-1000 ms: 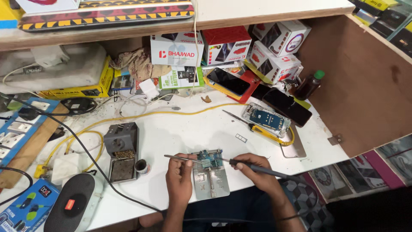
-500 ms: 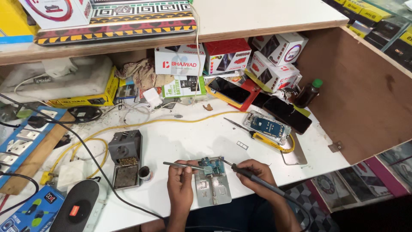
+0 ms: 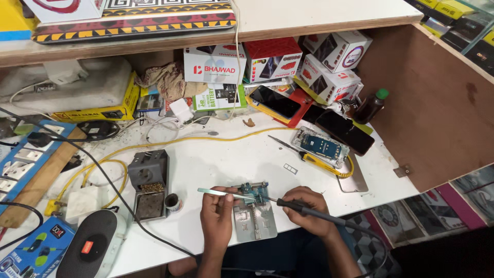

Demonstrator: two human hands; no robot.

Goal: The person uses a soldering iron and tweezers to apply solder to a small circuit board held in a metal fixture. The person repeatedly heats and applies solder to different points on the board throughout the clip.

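Big white tabletop (image 3: 216, 159), pretty cluttered, with a shelf overhead and a row of small product boxes (image 3: 272, 59) along the back. On the left there's a blue power strip board (image 3: 20, 159) and a grey oval speaker (image 3: 90, 244), and a yellow cable (image 3: 170, 141) snakes across the middle. A grey soldering stand (image 3: 148, 183) with brass wool sits left of the hands. Off to the right lies an opened phone (image 3: 321, 146) with its board exposed, plus two dark phones (image 3: 275, 101) nearer the boxes.

Right at the front edge is a metal holder plate (image 3: 253, 219) with a small circuit board (image 3: 253, 191) clamped at its top end. The right hand (image 3: 306, 208) has its fingers wrapped around a soldering iron (image 3: 309, 211), tip resting on or just above the board. The left hand (image 3: 217, 211) has fingers pinching metal tweezers (image 3: 224, 193), whose points reach in to the same spot.

I'd say the soldering work is mid-way: board is mounted, both tools are on it, nothing is reassembled yet, and the opened phone is lying apart.
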